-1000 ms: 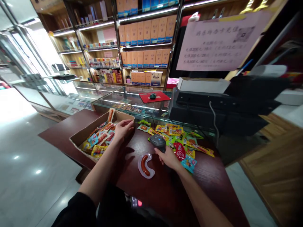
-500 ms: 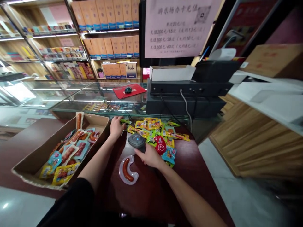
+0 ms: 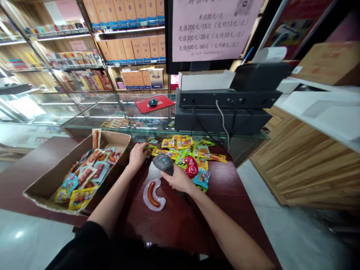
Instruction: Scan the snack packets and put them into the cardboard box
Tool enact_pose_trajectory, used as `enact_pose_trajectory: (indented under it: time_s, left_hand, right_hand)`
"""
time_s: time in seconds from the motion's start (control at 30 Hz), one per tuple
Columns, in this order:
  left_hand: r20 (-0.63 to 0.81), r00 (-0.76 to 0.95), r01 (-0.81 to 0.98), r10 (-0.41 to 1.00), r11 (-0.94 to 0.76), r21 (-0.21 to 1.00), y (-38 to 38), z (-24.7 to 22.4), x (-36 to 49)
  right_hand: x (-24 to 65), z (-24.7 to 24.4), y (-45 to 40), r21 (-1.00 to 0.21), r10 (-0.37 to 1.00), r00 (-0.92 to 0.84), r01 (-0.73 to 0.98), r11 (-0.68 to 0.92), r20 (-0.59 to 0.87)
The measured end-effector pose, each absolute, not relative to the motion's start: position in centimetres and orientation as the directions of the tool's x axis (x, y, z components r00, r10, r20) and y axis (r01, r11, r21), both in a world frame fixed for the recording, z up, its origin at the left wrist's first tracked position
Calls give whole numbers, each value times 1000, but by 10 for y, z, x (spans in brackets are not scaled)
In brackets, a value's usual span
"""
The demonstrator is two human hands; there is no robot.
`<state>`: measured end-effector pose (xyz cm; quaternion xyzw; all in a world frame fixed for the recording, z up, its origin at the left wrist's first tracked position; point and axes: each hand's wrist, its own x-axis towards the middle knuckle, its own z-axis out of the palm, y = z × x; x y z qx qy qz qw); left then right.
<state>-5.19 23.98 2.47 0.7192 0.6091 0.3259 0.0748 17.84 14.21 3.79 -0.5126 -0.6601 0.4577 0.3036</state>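
My right hand (image 3: 179, 177) is wrapped round the handle of a dark grey barcode scanner (image 3: 163, 162), its head tipped toward my left hand. My left hand (image 3: 138, 156) is closed at the back of the dark red table, pinching a small green snack packet (image 3: 151, 147) that is partly hidden by the fingers. A curved sausage in clear packaging (image 3: 153, 195) lies on the table in front of the scanner. Right of the scanner is a loose pile of yellow, green and blue snack packets (image 3: 184, 142), with a red packet (image 3: 191, 167) among them.
On the left stands an open cardboard box (image 3: 118, 140) of packaged sausages and snacks. Behind the table is a glass counter (image 3: 118, 108) with a mouse (image 3: 152, 102) on a red pad (image 3: 165, 101). A black cash drawer (image 3: 219, 122) with cables stands at the back right.
The view has shifted slightly, tilting downward. My left hand still pinches the green packet, which has turned a little. The scanner stays in my right hand, nearly unmoved.
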Motion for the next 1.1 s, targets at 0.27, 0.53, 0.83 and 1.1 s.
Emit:
enact_pose_trajectory:
  time_s: [0.27,0.53,0.83,1.1]
  left_hand:
    - [284,-363,411,887,-121,904,187,11,-54]
    - [216,-474,34,853,-228,973,183,13,-49]
    - [-38,-230,-147,972,3,989,180,1,-63]
    - [-99,-277,-201,956,43,979,186,-6,-61]
  right_hand:
    - [179,38,143,-901,945,-310,433,42,-105]
    - [180,27,147,-910,939,-328,413,48,-100]
    - [181,19,148,-903,941,-323,427,48,-103]
    - [180,30,145,-899,937,-336,432,67,-92]
